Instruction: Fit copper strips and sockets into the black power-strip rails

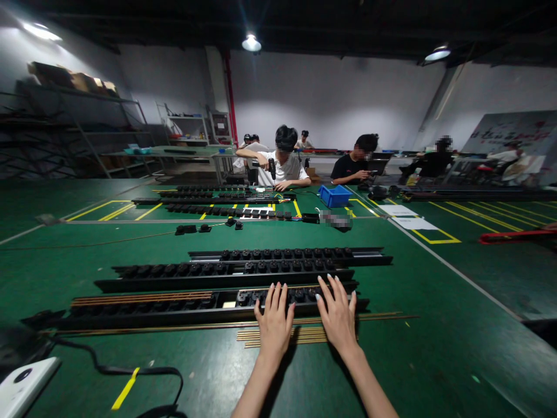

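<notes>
My left hand is spread palm down, fingertips at the front edge of the nearest long black rail. To its right my right hand is spread too, its fingertips over the same rail's right part. Neither hand shows anything held; contact with the rail cannot be made out. Below the hands lie several short brass rods, partly hidden by them. Long thin rods rest on the rail's left part. Two more black rails with round black parts, a middle one and a farther one, lie beyond.
A blue bin, white papers and more black strips lie farther back. Across the table a person holds a power drill. A black cable and a white device are at front left.
</notes>
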The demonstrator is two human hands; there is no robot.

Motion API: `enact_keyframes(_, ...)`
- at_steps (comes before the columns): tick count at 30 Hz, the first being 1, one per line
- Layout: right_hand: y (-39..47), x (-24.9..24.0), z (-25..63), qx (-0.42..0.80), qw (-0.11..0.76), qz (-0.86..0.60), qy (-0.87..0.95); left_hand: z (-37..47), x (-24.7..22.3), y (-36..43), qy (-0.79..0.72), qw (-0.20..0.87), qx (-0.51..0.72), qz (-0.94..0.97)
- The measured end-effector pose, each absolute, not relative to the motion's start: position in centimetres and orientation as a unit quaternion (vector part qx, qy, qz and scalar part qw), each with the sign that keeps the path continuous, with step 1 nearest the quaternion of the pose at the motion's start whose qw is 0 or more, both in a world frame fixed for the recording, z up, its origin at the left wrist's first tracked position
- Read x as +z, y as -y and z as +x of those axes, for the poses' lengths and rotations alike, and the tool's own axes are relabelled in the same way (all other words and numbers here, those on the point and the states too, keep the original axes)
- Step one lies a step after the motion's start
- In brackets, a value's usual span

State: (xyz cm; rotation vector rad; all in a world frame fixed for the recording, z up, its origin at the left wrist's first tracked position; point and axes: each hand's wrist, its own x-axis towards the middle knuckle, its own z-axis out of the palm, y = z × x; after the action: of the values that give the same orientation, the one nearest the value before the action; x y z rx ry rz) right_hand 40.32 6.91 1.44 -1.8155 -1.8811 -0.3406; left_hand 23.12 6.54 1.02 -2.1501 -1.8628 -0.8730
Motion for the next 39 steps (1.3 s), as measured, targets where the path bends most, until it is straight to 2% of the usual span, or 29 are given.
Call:
enact_keyframes(30, -7.1, -0.7, 42.7, -0.135, 0.232, -0.664, 0.698, 23.0, 0.4, -6.5, 0.626, 0.112, -0.264, -0.725)
enact_keyframes(39, -6.9, 1.5, 42.7, -0.118, 0.219, -0.672, 0.697, 23.0, -0.1, -6.4, 0.619, 0.131, -0.242, -0.736)
